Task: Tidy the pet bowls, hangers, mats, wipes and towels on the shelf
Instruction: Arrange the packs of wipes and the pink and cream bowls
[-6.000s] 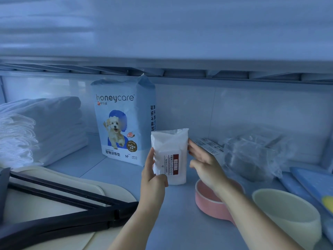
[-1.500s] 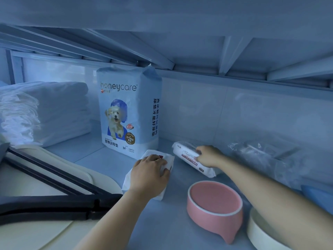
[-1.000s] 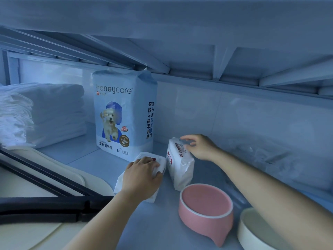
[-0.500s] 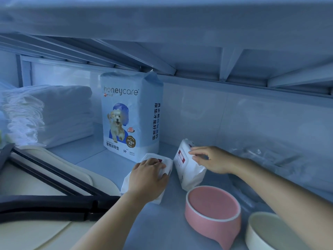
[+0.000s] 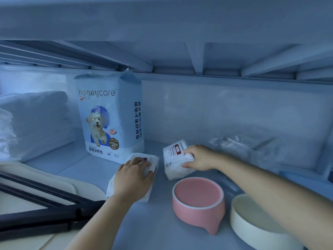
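- The fingers of the left hand [image 5: 134, 177] are almost straight, only a little bent. They press flat on the left pack [image 5: 138, 156] of wipes and hold it down without gripping it.
- The right hand [image 5: 200, 157] has its fingers over the top of the right pack [image 5: 173, 163] and its thumb under the near edge, so it grips it. This pack is tilted, not lying flat.
- The right pack is at 3 o'clock of the left one, near it, with a narrow gap between them. The pad bag [image 5: 108, 120] stands upright at 11 o'clock, just behind them.
- The pink bowl [image 5: 196, 217] is at 5 o'clock of the right pack, just beside it. The cream bowl [image 5: 239, 224] is at 4 o'clock of the pink one, apart and not stacked.
- The towels [image 5: 39, 120], at 9 o'clock, are folded in a neat pile. I judge this part done.
- The hangers [image 5: 45, 213] lie on a cream mat [image 5: 59, 183] at 7 o'clock.
- I judge the wipes step half done, because the right pack must yet be settled. The bowls and the clear bag [image 5: 243, 148] at 2 o'clock seem to be left. What is in the bag I cannot tell.
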Demonstrator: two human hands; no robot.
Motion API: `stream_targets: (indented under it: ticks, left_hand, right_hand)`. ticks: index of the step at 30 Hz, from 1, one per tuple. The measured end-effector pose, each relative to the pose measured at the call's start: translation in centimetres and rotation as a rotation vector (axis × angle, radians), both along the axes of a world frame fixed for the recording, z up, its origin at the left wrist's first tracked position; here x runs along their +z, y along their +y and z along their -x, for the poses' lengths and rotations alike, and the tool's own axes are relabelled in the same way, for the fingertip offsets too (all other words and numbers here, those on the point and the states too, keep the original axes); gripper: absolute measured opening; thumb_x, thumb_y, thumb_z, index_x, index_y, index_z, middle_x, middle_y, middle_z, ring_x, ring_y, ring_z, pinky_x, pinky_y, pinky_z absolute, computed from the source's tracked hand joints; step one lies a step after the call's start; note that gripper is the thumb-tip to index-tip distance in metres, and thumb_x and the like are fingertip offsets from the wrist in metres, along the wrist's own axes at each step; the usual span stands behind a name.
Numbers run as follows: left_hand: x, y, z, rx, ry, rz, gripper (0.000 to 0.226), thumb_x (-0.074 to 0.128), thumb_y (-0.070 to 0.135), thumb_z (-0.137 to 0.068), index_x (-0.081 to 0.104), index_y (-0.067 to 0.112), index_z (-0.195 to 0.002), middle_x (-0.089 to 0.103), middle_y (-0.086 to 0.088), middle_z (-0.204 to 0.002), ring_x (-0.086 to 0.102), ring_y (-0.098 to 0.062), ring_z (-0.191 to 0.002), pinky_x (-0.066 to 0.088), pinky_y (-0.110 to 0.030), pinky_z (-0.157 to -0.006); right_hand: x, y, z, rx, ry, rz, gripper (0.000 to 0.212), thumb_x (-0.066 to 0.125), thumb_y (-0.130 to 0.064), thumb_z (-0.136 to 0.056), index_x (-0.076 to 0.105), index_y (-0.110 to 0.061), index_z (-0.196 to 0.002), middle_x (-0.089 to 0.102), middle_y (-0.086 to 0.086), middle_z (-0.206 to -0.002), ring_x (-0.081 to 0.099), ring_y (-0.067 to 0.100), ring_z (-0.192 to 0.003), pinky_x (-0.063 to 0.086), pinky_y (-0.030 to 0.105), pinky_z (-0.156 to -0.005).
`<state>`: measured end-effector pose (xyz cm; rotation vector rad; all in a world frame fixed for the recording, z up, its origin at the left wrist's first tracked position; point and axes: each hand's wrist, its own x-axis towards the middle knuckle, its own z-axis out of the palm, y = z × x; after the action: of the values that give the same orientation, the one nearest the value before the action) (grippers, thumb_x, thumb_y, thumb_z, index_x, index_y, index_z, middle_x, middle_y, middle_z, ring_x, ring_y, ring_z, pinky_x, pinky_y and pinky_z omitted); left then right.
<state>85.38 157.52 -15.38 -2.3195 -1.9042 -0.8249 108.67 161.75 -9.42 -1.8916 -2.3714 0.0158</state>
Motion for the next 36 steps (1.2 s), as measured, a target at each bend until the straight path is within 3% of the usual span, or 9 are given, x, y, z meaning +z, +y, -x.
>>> stream_targets:
  ticks: [4, 8, 10, 16, 20, 26, 29, 33, 36]
  left_hand:
    - [0.6, -0.5, 0.1, -0.043, -0.017, 0.021, 0.066, 0.018, 0.043, -0.073, 0.053, 0.034, -0.128, 0.039, 0.015, -0.144, 0.041, -0.012, -0.127, 0.025, -0.024, -0.103]
    - [0.7, -0.7, 0.5, -0.089, 0.067, 0.039, 0.070, 0.014, 0.047, -0.073, 0.045, 0.035, -0.134, 0.032, 0.014, -0.149, 0.036, -0.013, -0.131, 0.022, -0.023, -0.106]
    - [0.8, -0.6, 0.6, -0.092, 0.097, 0.026, 0.074, 0.010, 0.050, -0.071, 0.045, 0.035, -0.134, 0.032, 0.013, -0.149, 0.035, -0.013, -0.131, 0.022, -0.023, -0.106]
    - [0.7, -0.4, 0.7, -0.110, 0.076, 0.028, 0.064, 0.020, 0.045, -0.074, 0.049, 0.035, -0.131, 0.034, 0.012, -0.148, 0.035, -0.013, -0.132, 0.024, -0.026, -0.106]
    - [1.0, -0.5, -0.2, -0.185, 0.048, -0.061, 0.039, 0.039, 0.035, -0.089, 0.055, 0.037, -0.125, 0.041, 0.012, -0.143, 0.041, -0.013, -0.129, 0.033, -0.027, -0.101]
    - [1.0, -2.4, -2.8, -0.462, -0.153, -0.078, 0.036, 0.047, 0.030, -0.079, 0.067, 0.029, -0.110, 0.057, 0.018, -0.119, 0.052, -0.002, -0.110, 0.037, -0.008, -0.083]
    - [1.2, -3.3, -3.6, -0.644, -0.263, 0.016, 0.035, 0.049, 0.028, -0.077, 0.069, 0.029, -0.106, 0.059, 0.021, -0.111, 0.051, 0.005, -0.107, 0.030, 0.002, -0.086]
    - [1.2, -4.0, -4.2, -0.734, -0.258, 0.146, 0.026, 0.054, 0.022, -0.085, 0.068, 0.034, -0.104, 0.058, 0.024, -0.115, 0.048, 0.013, -0.107, 0.029, 0.003, -0.083]
    - [1.1, -4.0, -4.2, -0.757, -0.244, 0.176, 0.025, 0.054, 0.021, -0.085, 0.069, 0.031, -0.103, 0.059, 0.023, -0.113, 0.049, 0.013, -0.106, 0.029, 0.003, -0.082]
  right_hand:
    - [-0.7, 0.2, 0.6, 0.008, -0.022, 0.072, 0.055, 0.060, -0.043, -0.087, 0.049, -0.016, -0.134, 0.050, 0.003, -0.138, 0.047, 0.023, -0.126, 0.039, 0.032, -0.102]
    - [-0.2, 0.1, 1.2, 0.030, -0.041, 0.085, 0.050, 0.059, -0.035, -0.090, 0.048, -0.016, -0.134, 0.048, 0.002, -0.141, 0.049, 0.016, -0.118, 0.036, 0.024, -0.094]
    - [0.1, -0.2, 1.1, 0.039, -0.034, 0.092, 0.049, 0.058, -0.035, -0.090, 0.047, -0.018, -0.136, 0.047, 0.000, -0.142, 0.046, 0.017, -0.125, 0.036, 0.026, -0.102]
    - [2.3, -3.4, 0.3, 0.130, -0.043, 0.080, 0.045, 0.055, -0.040, -0.091, 0.049, -0.027, -0.134, 0.047, -0.006, -0.141, 0.045, 0.013, -0.127, 0.035, 0.027, -0.105]
    - [3.2, -6.5, -1.5, 0.173, -0.045, 0.049, 0.040, 0.056, -0.040, -0.090, 0.053, -0.031, -0.129, 0.052, -0.013, -0.135, 0.049, 0.004, -0.120, 0.038, 0.022, -0.101]
    - [2.0, -10.9, -4.0, 0.118, 0.105, 0.044, 0.030, 0.058, -0.036, -0.091, 0.060, -0.035, -0.120, 0.055, -0.028, -0.110, 0.052, -0.007, -0.106, 0.043, 0.022, -0.098]
    - [0.9, -12.3, -4.3, 0.123, 0.181, 0.072, 0.031, 0.057, -0.045, -0.088, 0.061, -0.037, -0.118, 0.057, -0.027, -0.118, 0.051, -0.007, -0.113, 0.042, 0.023, -0.100]
    - [-0.6, -14.0, -4.4, 0.197, 0.160, 0.097, 0.046, 0.061, -0.049, -0.083, 0.056, -0.033, -0.127, 0.046, -0.031, -0.126, 0.036, -0.017, -0.118, 0.023, -0.006, -0.093]
    - [-1.3, -14.4, -4.7, 0.206, 0.118, 0.093, 0.057, 0.066, -0.050, -0.080, 0.048, -0.035, -0.133, 0.036, -0.033, -0.131, 0.023, -0.025, -0.115, 0.012, -0.012, -0.087]
